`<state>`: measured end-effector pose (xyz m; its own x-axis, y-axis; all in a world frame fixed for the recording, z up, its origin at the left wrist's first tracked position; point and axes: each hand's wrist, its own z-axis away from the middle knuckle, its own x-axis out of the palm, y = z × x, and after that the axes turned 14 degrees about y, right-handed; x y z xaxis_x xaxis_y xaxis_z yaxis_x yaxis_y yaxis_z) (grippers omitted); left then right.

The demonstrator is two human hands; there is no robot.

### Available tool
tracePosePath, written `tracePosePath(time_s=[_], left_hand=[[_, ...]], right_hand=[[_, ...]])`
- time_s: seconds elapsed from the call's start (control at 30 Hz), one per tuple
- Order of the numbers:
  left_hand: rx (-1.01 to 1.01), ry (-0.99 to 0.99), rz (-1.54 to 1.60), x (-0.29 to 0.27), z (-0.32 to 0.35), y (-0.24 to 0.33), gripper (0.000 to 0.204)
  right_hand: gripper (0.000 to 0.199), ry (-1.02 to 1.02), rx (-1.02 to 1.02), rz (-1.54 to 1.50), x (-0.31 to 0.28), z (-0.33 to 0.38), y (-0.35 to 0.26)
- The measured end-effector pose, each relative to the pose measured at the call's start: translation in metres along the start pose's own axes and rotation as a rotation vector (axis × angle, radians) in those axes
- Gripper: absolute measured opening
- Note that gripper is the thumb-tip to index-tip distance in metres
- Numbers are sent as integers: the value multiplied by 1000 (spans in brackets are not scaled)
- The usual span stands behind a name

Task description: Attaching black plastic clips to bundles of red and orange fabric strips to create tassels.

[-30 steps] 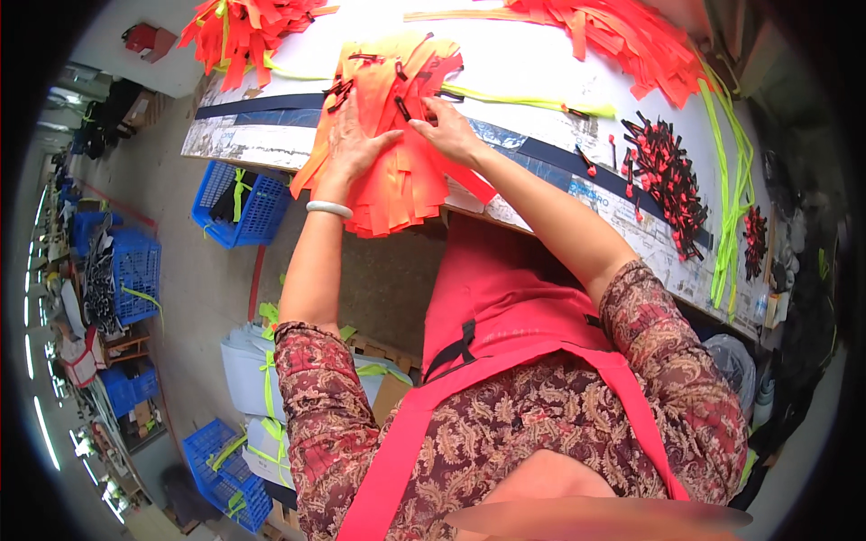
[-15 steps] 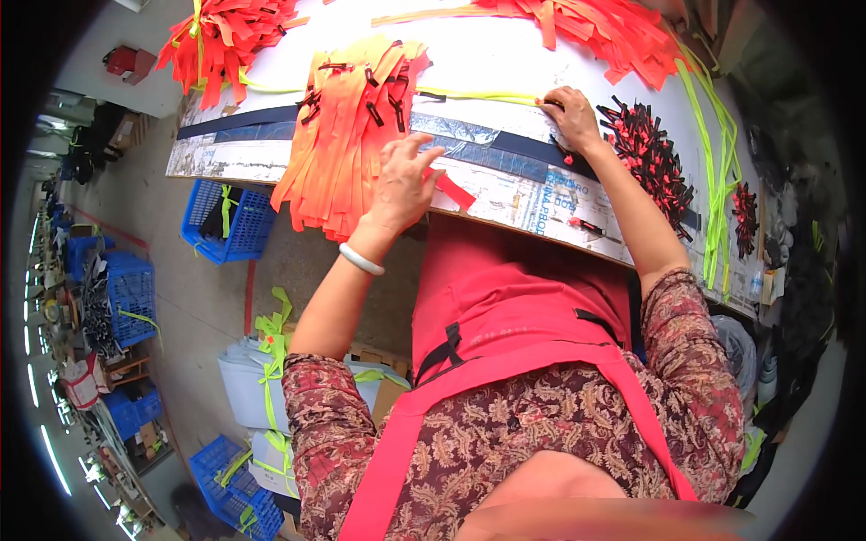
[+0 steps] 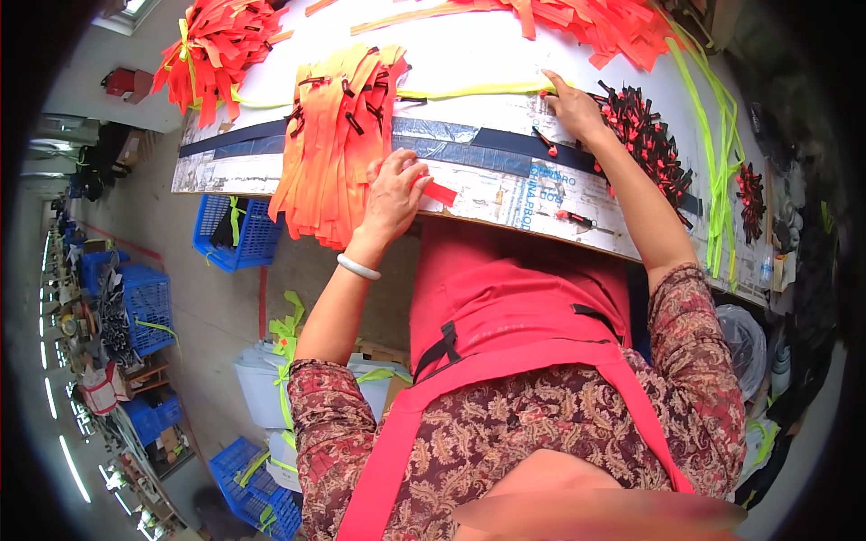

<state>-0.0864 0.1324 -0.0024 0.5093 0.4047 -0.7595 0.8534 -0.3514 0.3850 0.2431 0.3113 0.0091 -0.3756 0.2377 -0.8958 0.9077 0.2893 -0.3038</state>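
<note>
My left hand point(image 3: 395, 191) rests at the table's near edge, beside a hanging bundle of orange strips point(image 3: 329, 171). Its fingers are curled together on a single orange-red strip point(image 3: 439, 191), whose end sticks out past the thumb. Farther right, my right hand point(image 3: 575, 110) has its index finger stretched out over the end of a yellow-green strip point(image 3: 478, 91) lying across the table. A small red bit shows by its fingertips. Just below that hand lies a black piece with a red end point(image 3: 545, 141). Black clips are attached to the orange strips.
A pile of black-and-red pieces point(image 3: 645, 144) lies right of my right hand. Yellow-green strips point(image 3: 713, 162) hang over the table's right side. More orange bundles point(image 3: 216, 54) lie at the back. Blue baskets point(image 3: 239, 239) and a pale grey bin point(image 3: 262, 383) stand on the floor.
My left hand's fingers have curled in from a spread pose. My right index finger has straightened, and the black piece below that hand has come into sight. The whole view has shifted slightly.
</note>
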Motion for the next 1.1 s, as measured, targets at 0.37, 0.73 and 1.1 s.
tracePosePath(time_s=[0.37, 0.73, 1.1], left_hand=[[-66, 73, 30, 2, 6, -5, 21], [-42, 117, 84, -5, 3, -13, 23], [-56, -6, -138, -8, -1, -5, 36]], right_hand=[[23, -114, -143, 173, -29, 10, 3], [20, -38, -41, 151, -80, 47, 49], [17, 48, 8, 169, -97, 47, 98]])
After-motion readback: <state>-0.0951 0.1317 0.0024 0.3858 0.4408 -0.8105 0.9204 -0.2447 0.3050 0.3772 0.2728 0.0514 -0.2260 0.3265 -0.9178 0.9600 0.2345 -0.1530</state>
